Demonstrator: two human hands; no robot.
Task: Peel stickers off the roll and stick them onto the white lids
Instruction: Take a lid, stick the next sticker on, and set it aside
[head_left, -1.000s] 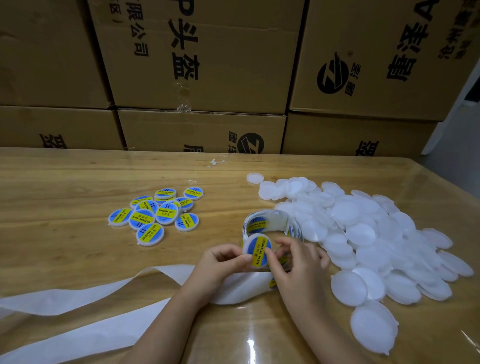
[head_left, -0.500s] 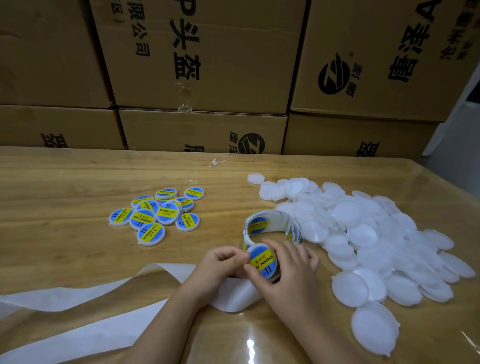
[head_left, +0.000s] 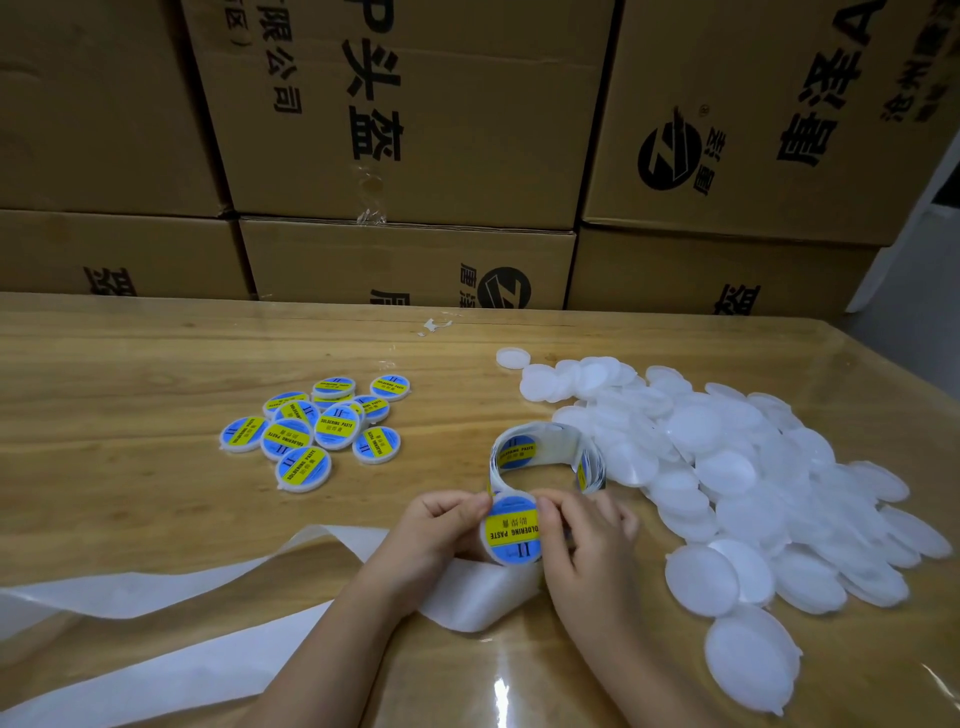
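On a wooden table (head_left: 130, 364), the left hand (head_left: 441, 530) and right hand (head_left: 587, 540) are pinching a labelled lid (head_left: 511, 530) between them. The finished pile (head_left: 317, 426) is lying at ten o'clock, nearer the left hand; the roll (head_left: 519, 451) is sitting at twelve.

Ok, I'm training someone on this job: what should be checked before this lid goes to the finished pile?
1. Sticker on the held lid: ok, it covers the lid's face.
2. Sticker smoothed flat: cannot tell, fingers cover its sides.
3. Grip: ok, left hand and right hand pinch the lid's edges.
4. Finished pile ready: ok, stickered lids lie left of the roll.
5. Blank lids left: ok, a heap on the right.
6. Stickers left on the roll: ok, one shows inside its loop.
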